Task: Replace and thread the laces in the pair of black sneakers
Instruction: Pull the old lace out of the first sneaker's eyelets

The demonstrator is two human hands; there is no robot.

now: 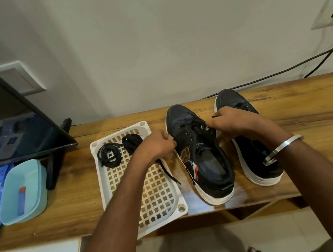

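- The left hand (pixel 157 143) is curling its fingers tightly and pinching one end of the lace (pixel 170 174) at the 9 o'clock side of the left sneaker (pixel 198 153); the loose end is hanging down over the white tray (pixel 106 192).
- The right hand (pixel 233 122) is also closing, with the fingers pinching the other lace end at the 3 o'clock side of the same sneaker, and it is touching the upper eyelets.
- The right sneaker (pixel 251 156) is standing just beside the left one, at its 3 o'clock, partly under the right wrist.
- Two spare laces (pixel 119 149) are lying coiled at the 12 o'clock end of the tray.
- The wooden surface (pixel 313 120) is giving open room at 3 o'clock; its near edge is at 6 o'clock, and the tray corner is sticking out over it.
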